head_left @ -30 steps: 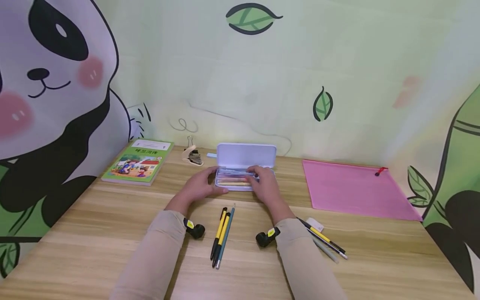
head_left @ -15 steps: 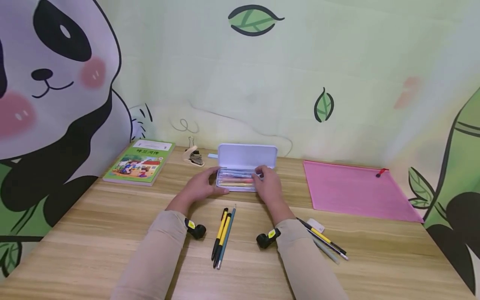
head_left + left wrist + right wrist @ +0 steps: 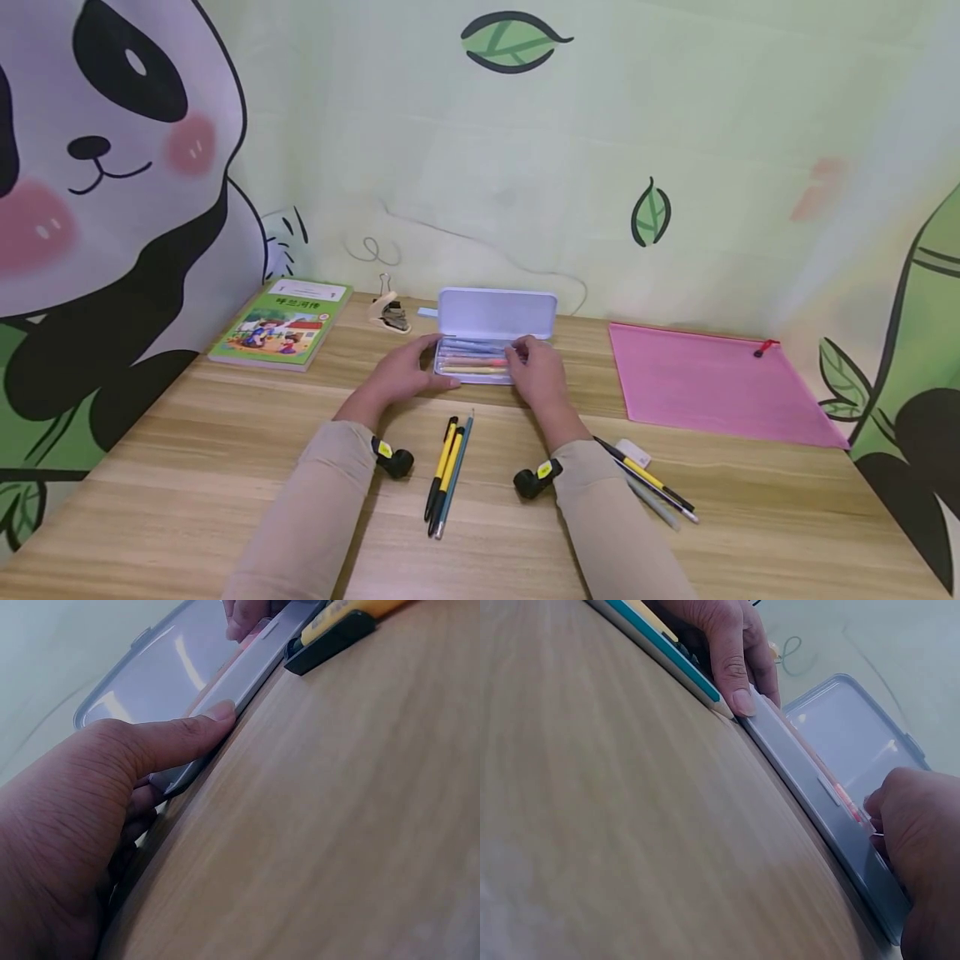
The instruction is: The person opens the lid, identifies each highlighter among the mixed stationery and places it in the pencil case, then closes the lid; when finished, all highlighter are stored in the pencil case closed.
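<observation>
A pale lavender pencil case [image 3: 497, 314] lies with its lid raised near the back of the table, several pens [image 3: 472, 364] side by side in its tray. My left hand [image 3: 399, 369] grips the case's left end, thumb along the front wall, as the left wrist view shows. At the right end, my right hand [image 3: 538, 373] has its fingers bent down into the tray, over the pens' ends. In the right wrist view, an orange-tipped pen [image 3: 847, 802] points toward these fingertips [image 3: 874, 802]. I cannot tell whether they pinch a pen.
Two yellow-black pens [image 3: 444, 479] and a blue pencil [image 3: 456, 475] lie between my forearms. More pens [image 3: 656, 483] and a white eraser [image 3: 633, 452] lie beside my right sleeve. A pink pouch [image 3: 720, 383] is at right. A green book [image 3: 281, 325] and stapler [image 3: 390, 315] are at back left.
My right hand has shifted slightly right along the tray, uncovering more of the pens, then stayed nearly still. My left hand has kept its hold on the pencil case.
</observation>
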The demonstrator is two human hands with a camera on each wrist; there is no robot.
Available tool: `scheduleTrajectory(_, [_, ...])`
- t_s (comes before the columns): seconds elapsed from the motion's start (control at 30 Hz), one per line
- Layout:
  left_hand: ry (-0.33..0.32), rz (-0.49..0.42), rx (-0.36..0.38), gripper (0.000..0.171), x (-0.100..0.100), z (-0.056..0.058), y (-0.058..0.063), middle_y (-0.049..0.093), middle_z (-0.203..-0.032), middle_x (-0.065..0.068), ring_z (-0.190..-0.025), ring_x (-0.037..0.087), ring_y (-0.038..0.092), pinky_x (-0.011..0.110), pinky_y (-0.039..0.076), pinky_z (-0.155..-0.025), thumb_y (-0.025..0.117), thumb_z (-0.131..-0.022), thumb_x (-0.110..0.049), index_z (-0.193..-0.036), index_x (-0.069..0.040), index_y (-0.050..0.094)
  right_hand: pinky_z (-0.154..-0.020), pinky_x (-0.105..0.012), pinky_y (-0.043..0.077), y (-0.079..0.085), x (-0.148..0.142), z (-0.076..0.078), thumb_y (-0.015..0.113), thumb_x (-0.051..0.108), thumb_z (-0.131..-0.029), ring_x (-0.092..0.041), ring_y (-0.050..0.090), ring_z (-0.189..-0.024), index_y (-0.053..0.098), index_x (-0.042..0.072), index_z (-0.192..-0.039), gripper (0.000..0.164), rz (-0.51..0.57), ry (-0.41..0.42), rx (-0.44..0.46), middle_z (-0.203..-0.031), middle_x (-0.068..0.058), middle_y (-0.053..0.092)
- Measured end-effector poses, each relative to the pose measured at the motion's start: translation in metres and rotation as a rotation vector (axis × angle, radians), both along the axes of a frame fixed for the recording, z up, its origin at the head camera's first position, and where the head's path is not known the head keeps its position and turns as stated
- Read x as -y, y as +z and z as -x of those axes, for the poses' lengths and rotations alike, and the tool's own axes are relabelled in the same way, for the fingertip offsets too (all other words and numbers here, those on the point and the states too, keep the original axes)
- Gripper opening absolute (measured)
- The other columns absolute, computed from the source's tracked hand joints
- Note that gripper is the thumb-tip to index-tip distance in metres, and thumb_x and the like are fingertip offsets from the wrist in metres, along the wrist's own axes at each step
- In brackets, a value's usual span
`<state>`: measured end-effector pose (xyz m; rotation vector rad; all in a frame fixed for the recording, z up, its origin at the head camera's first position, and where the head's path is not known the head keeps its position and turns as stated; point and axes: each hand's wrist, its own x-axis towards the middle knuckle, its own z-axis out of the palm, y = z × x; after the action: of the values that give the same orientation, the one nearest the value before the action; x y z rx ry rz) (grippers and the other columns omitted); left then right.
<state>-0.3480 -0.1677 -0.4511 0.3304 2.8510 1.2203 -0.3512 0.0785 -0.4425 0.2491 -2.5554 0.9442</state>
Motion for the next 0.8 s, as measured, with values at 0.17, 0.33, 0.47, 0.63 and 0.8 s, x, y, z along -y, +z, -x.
scheduleTrajectory(0.17, [-0.004, -0.003, -0.004, 0.105, -0.0026, -0.0021, 0.0014, 0.040, -0.158, 0.008, -0.147, 0.033, 0.030, 0.054, 0.022, -0.120, 0.086, -0.071, -0.057, -0.156, -0.020, 0.038, -0.083, -0.042, 0.055, -0.0019, -0.0020, -0.0006, 0.063, 0.022, -0.097, -0.028, 0.068, -0.091, 0.072, 0.004, -0.103, 0.021, -0.009, 0.010, -0.016, -0.095, -0.011, 0.073])
scheduleTrajectory(0.33, [-0.006, 0.003, -0.002, 0.105, -0.0034, -0.0021, 0.0003, 0.040, -0.158, 0.008, -0.147, 0.033, 0.031, 0.054, 0.022, -0.120, 0.085, -0.071, -0.057, -0.156, -0.019, 0.038, -0.085, -0.041, 0.055, -0.0041, -0.0028, 0.0003, 0.063, 0.021, -0.097, -0.027, 0.068, -0.094, 0.071, 0.004, -0.106, 0.021, -0.028, 0.045, 0.015, -0.101, -0.011, 0.073])
scheduleTrajectory(0.47, [-0.008, 0.003, -0.002, 0.106, -0.0025, -0.0011, -0.0012, 0.040, -0.158, 0.008, -0.146, 0.034, 0.032, 0.055, 0.023, -0.119, 0.085, -0.070, -0.059, -0.156, -0.020, 0.037, -0.090, -0.041, 0.054, -0.0050, -0.0023, 0.0013, 0.063, 0.025, -0.098, -0.028, 0.066, -0.101, 0.068, 0.003, -0.112, 0.026, -0.048, 0.087, 0.050, -0.109, -0.013, 0.070])
scheduleTrajectory(0.63, [-0.012, 0.003, -0.014, 0.107, -0.0010, -0.0015, -0.0003, 0.040, -0.158, 0.009, -0.146, 0.035, 0.033, 0.057, 0.023, -0.119, 0.085, -0.069, -0.060, -0.156, -0.020, 0.037, -0.092, -0.041, 0.053, -0.0035, -0.0012, -0.0002, 0.061, 0.026, -0.098, -0.029, 0.062, -0.104, 0.065, 0.002, -0.115, 0.029, -0.052, 0.106, 0.037, -0.111, -0.014, 0.067])
scheduleTrajectory(0.8, [-0.017, 0.002, -0.018, 0.106, -0.0005, -0.0018, 0.0005, 0.041, -0.157, 0.009, -0.146, 0.034, 0.033, 0.055, 0.024, -0.119, 0.085, -0.070, -0.060, -0.156, -0.019, 0.037, -0.088, -0.042, 0.053, -0.0020, -0.0005, -0.0038, 0.060, 0.022, -0.097, -0.030, 0.061, -0.099, 0.066, 0.001, -0.111, 0.026, -0.003, 0.101, -0.025, -0.109, -0.015, 0.066])
